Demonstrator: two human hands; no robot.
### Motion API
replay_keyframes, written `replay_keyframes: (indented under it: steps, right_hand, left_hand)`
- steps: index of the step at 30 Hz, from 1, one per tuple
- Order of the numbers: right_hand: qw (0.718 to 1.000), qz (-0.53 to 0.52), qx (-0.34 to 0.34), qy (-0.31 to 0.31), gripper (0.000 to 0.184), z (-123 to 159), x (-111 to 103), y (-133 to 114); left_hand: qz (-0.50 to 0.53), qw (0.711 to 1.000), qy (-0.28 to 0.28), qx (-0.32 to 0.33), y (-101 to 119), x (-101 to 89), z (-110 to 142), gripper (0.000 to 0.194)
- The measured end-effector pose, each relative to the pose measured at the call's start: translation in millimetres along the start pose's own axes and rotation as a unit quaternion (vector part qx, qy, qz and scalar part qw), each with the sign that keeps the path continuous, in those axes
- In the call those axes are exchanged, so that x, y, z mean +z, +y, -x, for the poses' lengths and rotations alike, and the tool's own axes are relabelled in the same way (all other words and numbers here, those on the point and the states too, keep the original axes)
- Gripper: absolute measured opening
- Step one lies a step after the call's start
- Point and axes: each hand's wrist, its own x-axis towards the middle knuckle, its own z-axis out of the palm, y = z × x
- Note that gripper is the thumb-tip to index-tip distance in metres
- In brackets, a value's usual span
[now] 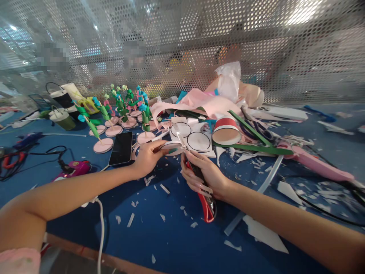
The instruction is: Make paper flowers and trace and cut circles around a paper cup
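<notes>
My left hand point(147, 158) pinches the edge of a white paper disc point(172, 145) with a dark rim line, held just above the table. My right hand point(203, 174) is wrapped round the black and red handles of a pair of scissors point(209, 214). The blades point away from me and meet the disc's right side; whether they are closed on it I cannot tell. Just beyond the hands lie two white paper circles with black outlines, a left one point(181, 130) and a right one point(199, 141). A red and white paper cup point(226, 130) lies tipped beside them.
Left of my hands lies a black phone point(121, 149), near several paper flowers on pink round bases point(103, 145). A magenta glue gun point(74, 169) is farther left, a pink tool point(319, 163) at right. Paper scraps litter the blue table point(137, 236); a perforated metal screen point(171, 45) stands behind.
</notes>
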Motion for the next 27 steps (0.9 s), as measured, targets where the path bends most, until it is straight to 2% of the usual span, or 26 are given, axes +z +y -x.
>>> replay_keyframes:
  steps: [4, 10, 13, 18, 27]
  right_hand:
    - [1.000, 0.003, -0.002, -0.008, 0.023, -0.1, 0.1, 0.5]
    - [1.000, 0.001, -0.007, -0.004, 0.024, 0.7, 0.9, 0.1]
    - [1.000, 0.003, -0.010, -0.001, 0.024, 0.5, 1.8, -0.4]
    - [1.000, 0.009, -0.008, 0.010, 0.026, 0.4, 2.1, -0.4]
    - [1.000, 0.004, -0.006, -0.004, 0.025, 0.4, 1.0, -0.3]
  left_hand:
    - [-0.028, 0.999, -0.027, 0.020, 7.1, -1.1, 2.2, 0.021]
    - [-0.091, 0.992, -0.016, 0.085, 12.2, -1.3, 2.6, 0.018]
    - [-0.097, 0.993, -0.007, 0.067, 11.0, -1.0, 2.0, 0.016]
    - [-0.066, 0.997, 0.038, 0.006, 7.4, -0.4, -0.2, 0.012]
    - [-0.068, 0.997, 0.027, 0.007, 6.2, -0.6, 0.8, 0.018]
